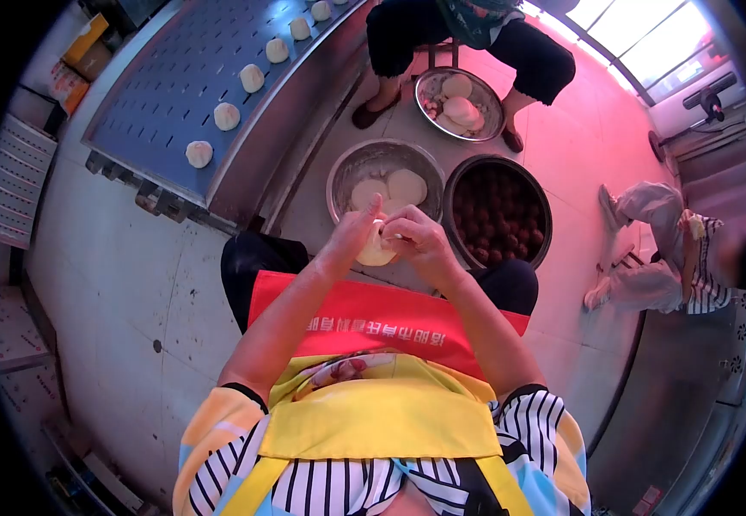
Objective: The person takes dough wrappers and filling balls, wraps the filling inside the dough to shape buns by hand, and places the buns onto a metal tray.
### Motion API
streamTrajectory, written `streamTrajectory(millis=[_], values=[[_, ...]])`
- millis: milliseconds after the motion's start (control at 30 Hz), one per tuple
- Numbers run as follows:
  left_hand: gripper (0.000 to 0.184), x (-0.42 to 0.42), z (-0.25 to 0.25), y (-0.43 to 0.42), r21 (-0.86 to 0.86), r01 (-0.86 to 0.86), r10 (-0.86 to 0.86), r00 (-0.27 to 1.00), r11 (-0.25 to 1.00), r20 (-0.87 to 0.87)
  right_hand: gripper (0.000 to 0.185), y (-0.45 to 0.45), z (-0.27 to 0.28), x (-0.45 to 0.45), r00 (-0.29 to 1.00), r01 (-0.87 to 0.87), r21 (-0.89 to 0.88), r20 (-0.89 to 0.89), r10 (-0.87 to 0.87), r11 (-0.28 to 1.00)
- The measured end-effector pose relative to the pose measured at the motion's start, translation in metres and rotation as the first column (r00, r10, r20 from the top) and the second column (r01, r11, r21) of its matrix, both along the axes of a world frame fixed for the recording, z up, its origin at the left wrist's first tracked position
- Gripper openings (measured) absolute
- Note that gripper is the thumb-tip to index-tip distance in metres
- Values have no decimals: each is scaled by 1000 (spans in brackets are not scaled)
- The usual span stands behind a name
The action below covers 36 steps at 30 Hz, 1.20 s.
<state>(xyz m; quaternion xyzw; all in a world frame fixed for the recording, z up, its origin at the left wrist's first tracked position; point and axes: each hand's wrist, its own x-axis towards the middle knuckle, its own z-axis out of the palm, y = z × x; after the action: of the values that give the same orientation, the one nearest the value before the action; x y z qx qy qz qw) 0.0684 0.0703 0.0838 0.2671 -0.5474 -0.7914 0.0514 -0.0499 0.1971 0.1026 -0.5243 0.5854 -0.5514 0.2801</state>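
Above my lap, a pale piece of dough point(375, 252) is held between my two hands. My left hand point(351, 236) cups it from the left with the thumb pointing up. Bent fingers of my right hand point(422, 239) pinch at its upper edge, where a bit of something dark shows. Just beyond my hands stands a metal bowl point(336, 176) with large rounds of dough point(406, 187) inside. To its right is a black tub point(454, 185) filled with dark round balls point(495, 211).
A blue slotted conveyor point(167, 95) at upper left carries several dough balls point(252, 78) in a row. Facing me, a seated person point(476, 21) has another metal bowl point(418, 79) with dough. Another person point(678, 249) sits at the right.
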Motion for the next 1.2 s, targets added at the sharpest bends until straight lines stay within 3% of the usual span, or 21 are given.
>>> streamTrajectory(millis=[67,100,133,200,267,400,467,600,667,800,867,967,1000,1100,1200], values=[[66,-6,-5,8,105,-220,230,968,970,-99,12,0,1,0,998,53,55,-21,-52,997],[66,-7,-7,15,168,-321,344,929,932,-135,12,-1,0,0,993,87,100,65,-94,991],[66,-5,-5,24,137,-373,393,903,918,-174,13,-3,-2,1,979,117,147,149,-138,982],[66,-4,1,34,79,-472,475,840,878,-261,15,-8,1,-2,980,111,158,147,-135,981],[68,6,-1,27,40,-364,365,913,930,-182,18,-5,5,3,999,32,121,-11,-31,992],[70,4,-1,11,-12,-191,191,982,982,-4,16,-1,3,12,997,6,-6,-75,-7,1000],[70,-1,2,6,32,-164,163,986,986,21,12,-1,16,15,999,3,-37,-40,-5,999],[71,-5,-7,-5,173,-46,32,996,984,82,11,-6,-2,16,949,-20,-127,-315,-21,992],[71,-5,-8,-6,216,-51,32,995,975,91,16,-8,-9,17,938,9,-111,-345,-47,994],[71,-3,2,-4,368,-67,65,998,928,19,31,-9,16,24,971,188,90,-164,-172,978],[66,1,14,0,384,-77,96,995,920,-29,38,-11,7,14,953,278,95,-151,-262,956],[59,6,14,18,324,-151,190,977,934,-92,35,-12,4,5,964,260,243,-9,-266,934],[57,5,11,22,287,-188,229,966,939,-117,38,-12,5,7,972,232,214,-27,-232,949],[53,9,-1,20,422,-187,268,953,887,-142,50,-13,15,12,977,191,117,-116,-178,974],[47,10,-3,9,642,-131,264,958,755,-115,64,-4,26,11,930,225,-16,-295,-220,974]])
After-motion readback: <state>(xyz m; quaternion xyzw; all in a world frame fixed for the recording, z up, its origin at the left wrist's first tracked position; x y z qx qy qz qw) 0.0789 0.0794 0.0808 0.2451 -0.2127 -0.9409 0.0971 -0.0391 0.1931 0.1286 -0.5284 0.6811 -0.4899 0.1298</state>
